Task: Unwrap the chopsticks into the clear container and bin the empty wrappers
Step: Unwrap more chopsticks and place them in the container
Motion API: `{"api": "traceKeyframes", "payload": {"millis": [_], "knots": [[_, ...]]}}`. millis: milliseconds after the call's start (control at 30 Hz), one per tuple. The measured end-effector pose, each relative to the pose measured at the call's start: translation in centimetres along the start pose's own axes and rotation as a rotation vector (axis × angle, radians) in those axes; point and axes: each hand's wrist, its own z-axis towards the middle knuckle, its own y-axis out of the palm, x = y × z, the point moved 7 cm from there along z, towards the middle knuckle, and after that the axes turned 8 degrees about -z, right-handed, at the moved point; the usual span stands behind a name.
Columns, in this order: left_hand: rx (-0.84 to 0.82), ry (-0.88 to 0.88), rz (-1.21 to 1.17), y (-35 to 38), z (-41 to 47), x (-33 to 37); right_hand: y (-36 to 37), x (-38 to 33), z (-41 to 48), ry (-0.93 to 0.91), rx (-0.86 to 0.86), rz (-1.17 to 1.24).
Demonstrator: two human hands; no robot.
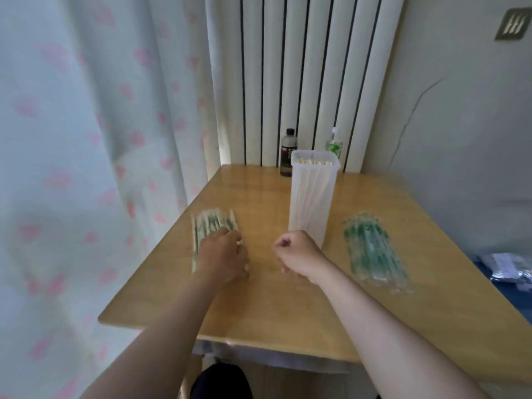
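Fingers (236, 241) of the left hand (223, 254) lie bent over the near end of the pile (214, 223) of wrapped pairs on the left of the table (259, 312). Blur hides whether they already pinch one pair or only rest on top. The right hand (296, 251) hangs just above the wood, its fingers (281, 243) curled into a fist with nothing visible inside.

The step looks like picking up the next wrapped pair. It would go best by sliding a single pair off the pile's right edge with thumb and forefinger, so the rest stay lined up, then bringing it across to the right hand to tear the end open. The container (312, 203) stands upright just beyond the right hand and already holds sticks, so the drop should be short. The wrappers (374, 251), seemingly empty, lie to the right of the container, well apart from both hands; no bin shows
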Motion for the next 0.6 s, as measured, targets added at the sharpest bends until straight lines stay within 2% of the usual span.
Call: {"api": "traceKeyframes", "payload": {"millis": [167, 267, 433, 600], "knots": [[0.038, -0.092, -0.074, -0.2, -2.4, -5.5, 4.7, -0.8, 2.4, 0.096, -0.030, -0.038], [0.042, -0.088, -0.150, 0.3, -2.7, -6.1, 5.7, -1.2, 3.7, 0.130, 0.006, -0.091], [0.067, -0.053, -0.138, 1.0, -2.3, -6.3, 7.0, -2.0, 5.2, 0.104, -0.003, -0.273], [0.089, -0.049, -0.129, 1.1, -2.3, -6.4, 7.2, -1.4, 5.7, 0.119, -0.065, -0.119]]}}
